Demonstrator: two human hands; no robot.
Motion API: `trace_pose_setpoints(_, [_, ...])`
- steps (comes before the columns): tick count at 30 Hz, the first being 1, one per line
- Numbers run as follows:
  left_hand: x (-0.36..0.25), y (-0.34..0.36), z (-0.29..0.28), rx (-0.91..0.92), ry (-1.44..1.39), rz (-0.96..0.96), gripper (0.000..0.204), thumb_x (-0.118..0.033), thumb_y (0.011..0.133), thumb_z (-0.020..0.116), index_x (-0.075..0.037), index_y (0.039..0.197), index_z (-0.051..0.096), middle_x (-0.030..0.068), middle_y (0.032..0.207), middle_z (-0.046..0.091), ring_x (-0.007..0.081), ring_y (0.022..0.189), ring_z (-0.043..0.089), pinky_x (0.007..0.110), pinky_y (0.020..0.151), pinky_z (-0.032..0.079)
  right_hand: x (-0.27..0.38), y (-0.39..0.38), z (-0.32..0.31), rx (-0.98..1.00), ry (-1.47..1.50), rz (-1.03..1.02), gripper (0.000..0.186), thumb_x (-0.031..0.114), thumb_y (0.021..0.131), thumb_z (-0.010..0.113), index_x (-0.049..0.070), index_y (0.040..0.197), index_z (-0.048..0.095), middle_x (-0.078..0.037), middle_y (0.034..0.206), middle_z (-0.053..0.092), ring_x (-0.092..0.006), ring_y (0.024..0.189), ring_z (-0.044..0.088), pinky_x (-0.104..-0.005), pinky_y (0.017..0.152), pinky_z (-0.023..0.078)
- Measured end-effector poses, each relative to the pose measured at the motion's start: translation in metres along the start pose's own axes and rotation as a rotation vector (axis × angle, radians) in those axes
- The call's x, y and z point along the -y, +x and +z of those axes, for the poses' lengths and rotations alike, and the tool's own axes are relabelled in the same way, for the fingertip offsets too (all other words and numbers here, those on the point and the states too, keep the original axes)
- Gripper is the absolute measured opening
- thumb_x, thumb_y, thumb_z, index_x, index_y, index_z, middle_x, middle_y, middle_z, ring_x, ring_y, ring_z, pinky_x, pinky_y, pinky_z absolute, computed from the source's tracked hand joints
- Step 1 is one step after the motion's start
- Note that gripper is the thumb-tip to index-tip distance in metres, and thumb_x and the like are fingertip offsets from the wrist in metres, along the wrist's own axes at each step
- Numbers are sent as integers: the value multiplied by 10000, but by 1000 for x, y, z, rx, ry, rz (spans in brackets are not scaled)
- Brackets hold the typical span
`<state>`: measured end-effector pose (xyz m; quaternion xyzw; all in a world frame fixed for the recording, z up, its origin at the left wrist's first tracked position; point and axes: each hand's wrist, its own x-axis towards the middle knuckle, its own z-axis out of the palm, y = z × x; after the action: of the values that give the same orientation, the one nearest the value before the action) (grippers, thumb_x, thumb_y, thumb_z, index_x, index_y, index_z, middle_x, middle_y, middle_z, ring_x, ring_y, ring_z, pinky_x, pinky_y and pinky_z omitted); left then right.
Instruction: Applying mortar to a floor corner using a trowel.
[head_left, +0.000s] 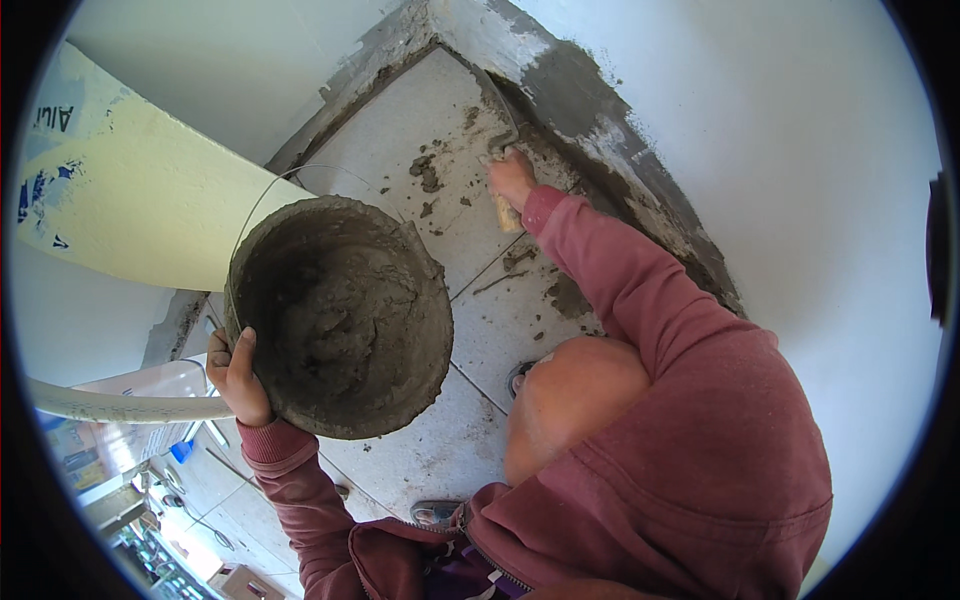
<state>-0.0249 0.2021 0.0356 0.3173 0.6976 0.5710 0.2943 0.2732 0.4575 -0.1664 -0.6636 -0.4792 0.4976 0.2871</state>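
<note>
Wet, lumpy mortar (pixel 340 310) against smooth, matt floor tiles (pixel 390 115).
The bucket (pixel 440 345) is crusted rough with dull grey mortar, its handle (pixel 262 193) thin wire; the trowel (pixel 508 214) has a bare wooden grip; the maroon jacket (pixel 700 410) is soft matt cloth with ribbed knit cuffs (pixel 272 442) and a toothed zipper (pixel 510 580); the painted wall (pixel 790 140) looks smooth, its base band (pixel 575 85) coarse and gritty; the curved yellow sheet (pixel 160 200) is smooth with patchy blue flecks.

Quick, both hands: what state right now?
Left hand: closed on the bucket at its rim.
Right hand: closed around the wooden-handled trowel.
</note>
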Motion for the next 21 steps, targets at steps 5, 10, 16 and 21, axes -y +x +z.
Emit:
trace_pose_setpoints(5, [-11,-2,20,16,-27,39,71,-41,780,555,19,811,533,42,779,570,92,689,490,203,669,388,-17,40,-37,153,-885,-356,301,213,726,602,-13,919,558,-215,885,586,-294,812,604,-396,674,476])
trace_pose_setpoints(10, [-12,1,13,37,9,17,114,-55,782,568,34,846,539,57,802,587,105,708,507,223,699,400,-53,13,-60,169,-573,-263,296,229,740,591,-2,920,557,-230,875,578,-333,822,591,-396,688,473])
trace_pose_setpoints(16, [-6,-8,18,8,-25,68,122,-39,771,577,40,857,542,55,796,583,103,703,504,221,691,401,-40,-42,-92,71,-470,-60,360,240,757,590,-35,974,507,-235,894,583,-333,815,599,-383,659,479])
trace_pose_setpoints(21, [-1,-6,8,42,-16,50,111,-37,769,575,40,842,541,47,789,579,93,695,492,214,671,397,-55,-17,-106,204,-262,107,317,220,781,581,-16,970,487,-188,800,597,-274,625,608,-365,509,472])
